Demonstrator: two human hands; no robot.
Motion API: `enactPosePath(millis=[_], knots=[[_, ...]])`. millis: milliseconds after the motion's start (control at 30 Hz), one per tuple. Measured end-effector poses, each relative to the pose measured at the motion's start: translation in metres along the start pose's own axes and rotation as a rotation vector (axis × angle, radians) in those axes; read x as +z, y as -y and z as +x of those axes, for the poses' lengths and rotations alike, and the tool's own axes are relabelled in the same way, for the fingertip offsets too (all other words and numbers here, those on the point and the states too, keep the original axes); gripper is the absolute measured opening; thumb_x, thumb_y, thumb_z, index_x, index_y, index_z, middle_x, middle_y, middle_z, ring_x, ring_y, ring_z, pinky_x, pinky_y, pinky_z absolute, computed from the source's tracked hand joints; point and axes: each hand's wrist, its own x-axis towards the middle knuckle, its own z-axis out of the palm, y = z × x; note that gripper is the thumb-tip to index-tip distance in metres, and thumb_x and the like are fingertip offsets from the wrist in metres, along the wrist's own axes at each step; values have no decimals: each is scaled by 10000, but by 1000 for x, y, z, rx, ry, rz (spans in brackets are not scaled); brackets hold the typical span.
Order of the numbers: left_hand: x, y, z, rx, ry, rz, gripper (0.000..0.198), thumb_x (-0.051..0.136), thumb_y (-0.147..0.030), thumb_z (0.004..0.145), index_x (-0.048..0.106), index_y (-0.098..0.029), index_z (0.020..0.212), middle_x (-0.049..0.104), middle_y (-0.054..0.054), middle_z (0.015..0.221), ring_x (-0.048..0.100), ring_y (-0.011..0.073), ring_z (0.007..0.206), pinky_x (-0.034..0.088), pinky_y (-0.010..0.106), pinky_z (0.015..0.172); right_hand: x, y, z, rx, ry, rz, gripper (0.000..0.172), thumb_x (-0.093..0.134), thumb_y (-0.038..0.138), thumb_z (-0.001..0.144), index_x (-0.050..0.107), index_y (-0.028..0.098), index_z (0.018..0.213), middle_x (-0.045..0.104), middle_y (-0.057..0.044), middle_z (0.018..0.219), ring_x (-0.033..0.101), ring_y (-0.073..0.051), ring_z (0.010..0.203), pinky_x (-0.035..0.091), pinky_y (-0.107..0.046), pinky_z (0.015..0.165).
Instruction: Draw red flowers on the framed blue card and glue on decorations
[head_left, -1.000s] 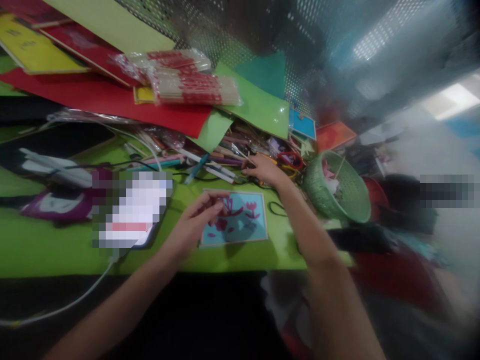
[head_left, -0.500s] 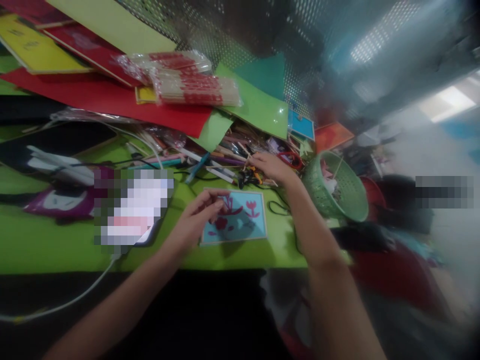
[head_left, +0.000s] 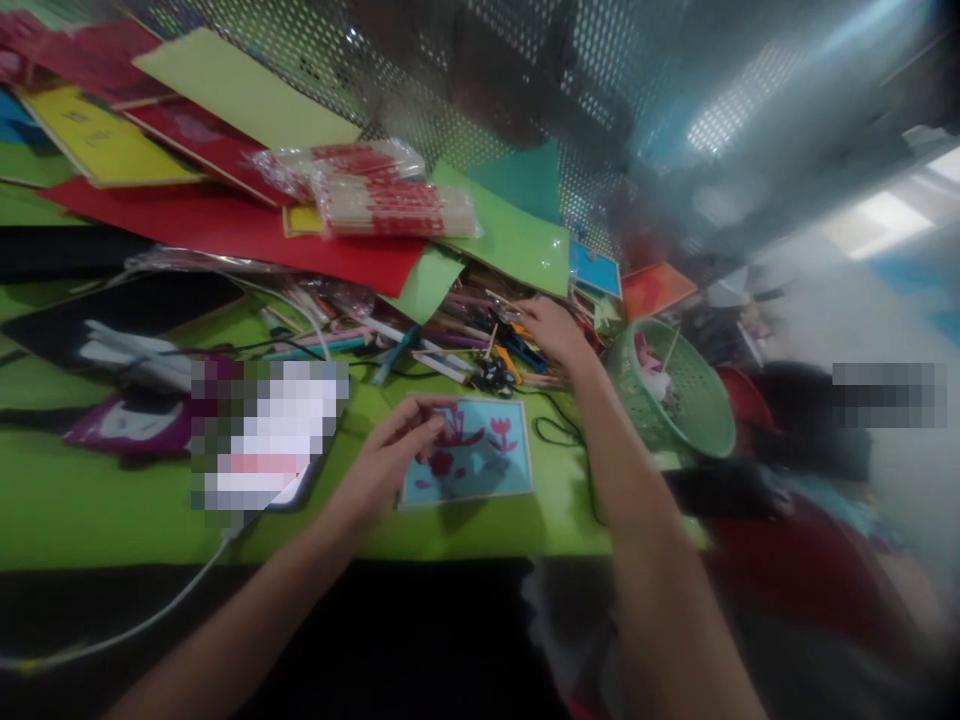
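A framed light-blue picture point(head_left: 491, 475) with dark pink flower shapes lies flat on the green table. My left hand point(head_left: 397, 440) hovers over its left side, thumb and fingers curled inward; anything between the fingertips is hidden. My right hand point(head_left: 553, 328) reaches into a heap of pens, sticks and tools behind the picture. Its fingertips close on one end of a thin wooden stick point(head_left: 501, 299) that points to the left. Just below that hand lie a small black object point(head_left: 493, 374) and an orange-handled tool point(head_left: 510, 366).
A green basket point(head_left: 697, 425) with scraps stands at the right. On the left are a lit phone point(head_left: 307, 480) on a white cable and a purple pouch point(head_left: 127, 425). Wrapped stick bundles point(head_left: 397, 208) rest on coloured sheets at the back, before a perforated metal panel point(head_left: 450, 80).
My right hand has shifted slightly back and right over the heap, the thin stick moving with it. My left hand stays over the picture. The whole view has tilted, so things appear lower.
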Motion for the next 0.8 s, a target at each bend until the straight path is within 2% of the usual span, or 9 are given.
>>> enactPosePath(millis=[200,333,533,667,733,800], knots=[[1,0,-1,-32,-9,4,378,754,-454,856,755,-231,1160,606,0,833,463,119,672,373,237,594,7,4,3,68,-35,-129,472,438,118,998,734,232,1347,686,-142,1160,643,-278,1101,469,-345,964],[-1,3,1,-23,-8,20,380,752,-452,870,751,-236,1182,602,-1,826,473,128,699,382,244,625,10,17,11,47,-69,-226,478,423,102,997,721,227,1350,671,-169,1225,632,-313,1148,489,-378,948],[-3,5,3,11,-16,27,341,748,-432,871,757,-244,1156,585,-7,825,453,126,691,347,250,610,21,39,37,95,-58,-251,446,383,26,963,739,104,1221,663,-234,1245,662,-327,1088,514,-416,916],[-4,5,3,19,-12,26,309,722,-415,898,757,-258,1162,589,-7,826,456,123,693,353,251,625,29,41,49,49,-82,-223,466,371,45,976,681,128,1314,661,-212,1296,627,-322,1174,502,-420,977],[-4,5,2,25,-17,25,303,723,-411,896,760,-262,1157,580,-11,804,452,121,682,350,250,618,30,38,46,-19,-118,-177,466,413,59,970,661,164,1349,671,-177,1316,606,-307,1223,485,-410,1026],[-4,4,2,27,-23,25,299,728,-408,891,765,-258,1147,584,-11,794,450,118,670,346,247,607,29,34,34,-93,-187,-111,418,464,80,963,686,176,1304,691,-152,1300,599,-298,1237,468,-403,1059]])
